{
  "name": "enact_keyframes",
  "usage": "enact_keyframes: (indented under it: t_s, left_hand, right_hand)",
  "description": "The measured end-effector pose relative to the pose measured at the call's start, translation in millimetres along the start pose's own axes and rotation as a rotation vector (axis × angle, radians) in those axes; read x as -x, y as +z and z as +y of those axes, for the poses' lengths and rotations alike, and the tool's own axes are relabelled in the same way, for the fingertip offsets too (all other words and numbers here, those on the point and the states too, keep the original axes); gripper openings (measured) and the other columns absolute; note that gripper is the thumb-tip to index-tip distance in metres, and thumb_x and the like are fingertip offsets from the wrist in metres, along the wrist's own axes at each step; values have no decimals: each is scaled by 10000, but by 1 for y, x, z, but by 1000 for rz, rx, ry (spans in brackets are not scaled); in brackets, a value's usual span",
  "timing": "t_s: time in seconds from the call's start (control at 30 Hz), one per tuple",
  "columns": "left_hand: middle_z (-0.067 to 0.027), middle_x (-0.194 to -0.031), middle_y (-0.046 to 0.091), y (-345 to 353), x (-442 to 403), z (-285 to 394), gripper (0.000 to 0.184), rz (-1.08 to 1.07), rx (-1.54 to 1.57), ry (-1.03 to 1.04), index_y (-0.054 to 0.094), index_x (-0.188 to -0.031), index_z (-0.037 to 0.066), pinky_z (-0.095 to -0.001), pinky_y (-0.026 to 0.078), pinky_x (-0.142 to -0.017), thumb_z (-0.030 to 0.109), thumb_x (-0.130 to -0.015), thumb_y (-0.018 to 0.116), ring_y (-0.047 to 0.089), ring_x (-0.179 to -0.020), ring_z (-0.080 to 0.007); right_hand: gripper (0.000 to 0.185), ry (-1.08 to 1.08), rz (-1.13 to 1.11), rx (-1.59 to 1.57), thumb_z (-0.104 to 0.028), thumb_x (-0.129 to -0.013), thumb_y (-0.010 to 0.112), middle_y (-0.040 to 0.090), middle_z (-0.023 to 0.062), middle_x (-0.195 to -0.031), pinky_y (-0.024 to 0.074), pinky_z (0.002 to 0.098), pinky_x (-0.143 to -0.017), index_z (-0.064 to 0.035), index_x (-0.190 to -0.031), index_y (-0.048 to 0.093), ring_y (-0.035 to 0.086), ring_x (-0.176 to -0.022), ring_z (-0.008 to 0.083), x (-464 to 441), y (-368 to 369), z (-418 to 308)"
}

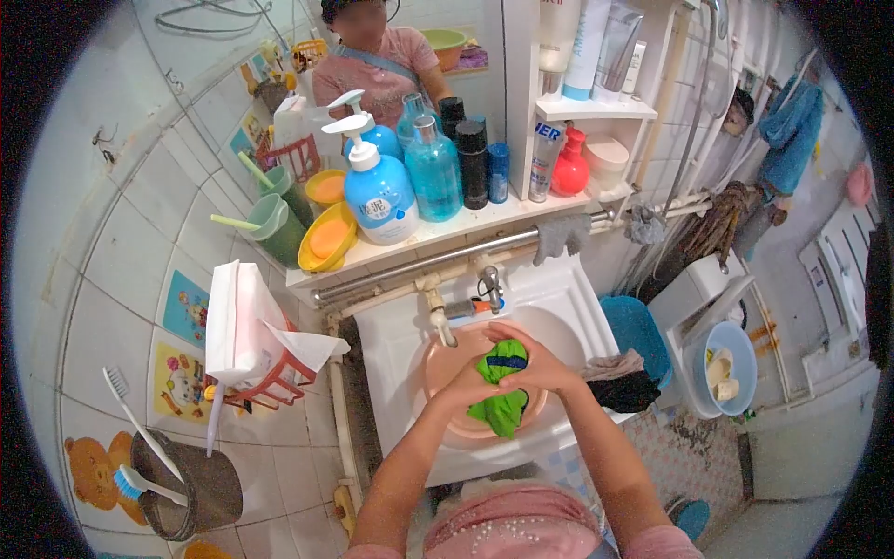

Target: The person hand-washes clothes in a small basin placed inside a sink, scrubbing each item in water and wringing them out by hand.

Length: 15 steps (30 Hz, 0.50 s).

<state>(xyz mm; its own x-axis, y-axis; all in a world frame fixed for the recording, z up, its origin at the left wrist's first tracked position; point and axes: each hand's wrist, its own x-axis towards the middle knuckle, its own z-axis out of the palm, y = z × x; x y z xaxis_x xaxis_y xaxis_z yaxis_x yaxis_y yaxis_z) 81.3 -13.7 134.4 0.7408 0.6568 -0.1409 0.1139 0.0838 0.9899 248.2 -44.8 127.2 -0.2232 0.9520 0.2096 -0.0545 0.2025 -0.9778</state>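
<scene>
A bright green cloth [503, 410] with a dark blue band is bunched up between my two hands, over a peach-coloured basin [438, 359]. My left hand [467, 384] grips its left side, and my right hand [540, 366] closes round it from the right. The lower end of the cloth hangs loose below my fingers. What kind of item it is, I cannot make out. The basin stands in a white sink [391, 340], under a tap [440, 312].
Above the sink, a shelf holds a blue pump bottle [380, 200], a teal bottle [434, 172] and a yellow soap dish [328, 238]. A tissue pack [244, 321] hangs at left. Dark cloth [626, 391] lies on the sink's right edge, near a blue bucket [638, 335].
</scene>
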Motion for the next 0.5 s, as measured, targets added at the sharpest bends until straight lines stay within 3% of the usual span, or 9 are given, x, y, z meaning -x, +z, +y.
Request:
enact_keyframes:
  t_s: [0.07, 0.13, 0.17, 0.23, 0.3, 0.37, 0.5]
  left_hand:
    - [-45, -975, 590, 1, -1, 10, 451, -9, 40, -12, 527, -1077, 44, -280, 462, -767, 122, -679, 726, 556, -874, -130]
    - [-61, -1093, 560, 1, -3, 14, 627, -43, -39, -161, 470, -1167, 65, -312, 438, -852, 260, -646, 760, 539, -978, -177]
    - [-61, -1093, 560, 2, -3, 15, 627, -44, -40, -162, 470, -1167, 65, -312, 438, -852, 260, -646, 760, 539, -978, -177]
    - [-45, -942, 595, 7, -3, 16, 418, -2, 6, -84, 529, -1062, 37, -287, 469, -727, 97, -683, 695, 561, -843, -133]
    - [-47, -909, 597, 8, -8, -5, 408, 33, -44, -92, 534, -1050, 33, -286, 470, -714, 94, -678, 689, 564, -829, -136]
    - [-48, -876, 600, 12, -13, -21, 397, 66, -93, -100, 539, -1037, 28, -285, 470, -702, 92, -673, 683, 568, -814, -139]
    - [-116, -833, 614, 25, -17, -38, 360, 293, -364, -10, 539, -980, 17, -331, 477, -677, 117, -662, 673, 603, -787, -246]
  right_hand:
    - [660, 58, 9, 48, -176, -589, 788, 500, 68, -1154, 376, 300, -921, -41, -1157, 482, 471, -1072, 188, -5, -2, 1]
    - [586, 116, 19, 95, -181, -591, 788, 522, 61, -1099, 397, 293, -883, -31, -1090, 520, 502, -1011, 179, -6, -2, 7]
    - [519, 139, 76, 59, -184, -601, 783, 536, 57, -1028, 409, 288, -843, -23, -1027, 534, 514, -944, 170, -6, 0, 11]
    - [455, 162, 132, 23, -187, -611, 778, 551, 53, -958, 421, 283, -802, -16, -964, 548, 527, -877, 161, -4, 7, 8]
    - [327, 292, 305, 149, -115, -682, 735, 567, 23, -818, 460, 235, -674, -32, -932, 541, 533, -724, 97, -2, 16, 3]
    - [327, 255, 380, 192, -122, -690, 729, 562, 17, -789, 458, 234, -641, -28, -944, 546, 527, -704, 90, 0, 19, 25]
    - [344, 77, 590, 312, -147, -702, 718, 559, 15, -754, 453, 234, -598, -5, -972, 559, 524, -671, 90, 1, 25, 66]
